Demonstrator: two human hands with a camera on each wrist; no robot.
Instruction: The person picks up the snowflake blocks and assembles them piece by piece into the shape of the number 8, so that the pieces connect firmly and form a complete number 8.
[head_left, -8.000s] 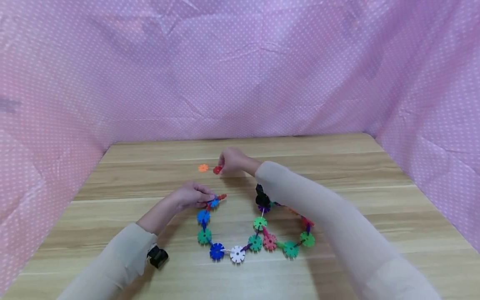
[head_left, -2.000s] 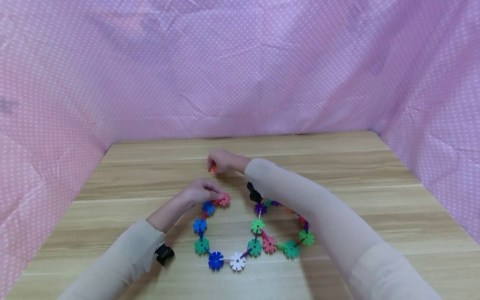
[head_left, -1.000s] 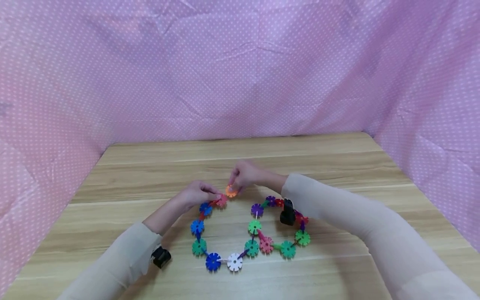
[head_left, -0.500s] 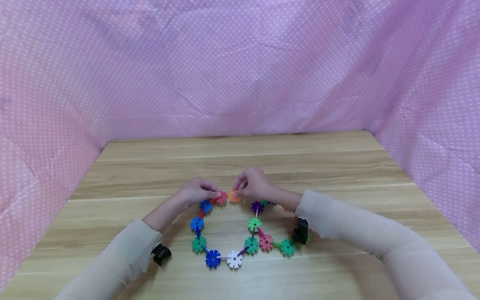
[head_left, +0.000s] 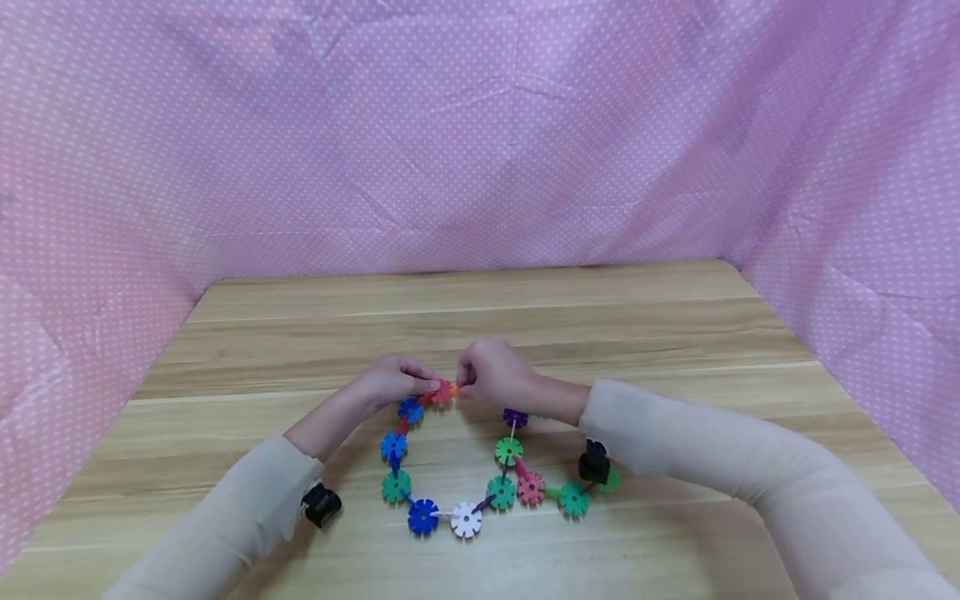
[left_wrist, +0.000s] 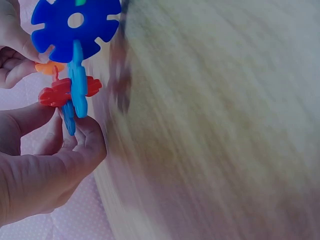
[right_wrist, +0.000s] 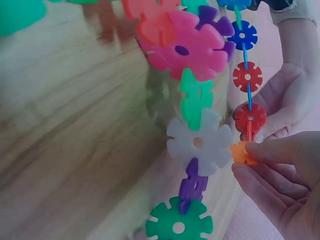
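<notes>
A chain of notched plastic discs, with a dark blue disc (head_left: pixel 423 517) and a white disc (head_left: pixel 466 520) at its front, curves across the table in the head view. My left hand (head_left: pixel 390 381) pinches the chain's upper left end around the pinkish-red disc (head_left: pixel 443 392). With thumb and fingertips, my right hand (head_left: pixel 497 373) pinches an orange disc (right_wrist: pixel 242 152). The orange disc, edge-on in the head view, touches the pinkish-red disc's edge; whether their notches interlock I cannot tell. In the left wrist view, a red disc (left_wrist: pixel 49 96) sits by my left fingertips.
The chain's other end shows a purple disc (head_left: pixel 515 417) below my right wrist. A second loop, with a green disc (head_left: pixel 574 500), runs partly hidden under my right forearm. Pink dotted cloth (head_left: pixel 480 167) stands behind the wooden table (head_left: pixel 300 321).
My right hand added the red disc to the chain's left end, then picked up the orange disc from the far table. It brought that disc nearer and turned it edge-on against the pinkish-red one.
</notes>
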